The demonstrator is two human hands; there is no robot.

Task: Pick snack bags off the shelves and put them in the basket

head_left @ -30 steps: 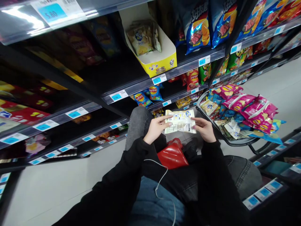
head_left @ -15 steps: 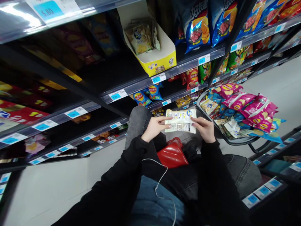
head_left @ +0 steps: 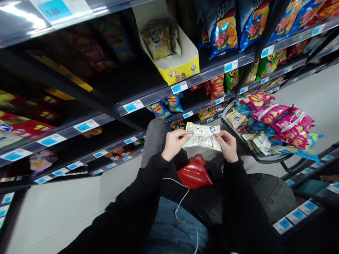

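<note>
Between my two hands is a small pale snack bag (head_left: 202, 138), its printed back turned up toward me. My left hand (head_left: 173, 143) pinches the bag's left side between thumb and fingers. On the other side, my right hand (head_left: 227, 145) grips the right edge, thumb on top. The bag is creased along its middle seam and hangs above my lap. Below it is a shiny red object (head_left: 195, 173), partly hidden by my clothing. Similar pale bags (head_left: 160, 40) stand in a yellow and white display box (head_left: 182, 72) on the shelf ahead.
To the right, a basket (head_left: 230, 128) is heaped with pink, blue and pale snack bags (head_left: 293, 123). Shelves with price tags (head_left: 134, 106) run across the front and left. Blue chip bags (head_left: 222, 31) stand beside the display box. A white cable (head_left: 177, 211) hangs over my lap.
My hands have drawn slightly closer together, the right one moving left. The bag, flat before, is now bunched and folded along its middle. The shelves and basket look the same.
</note>
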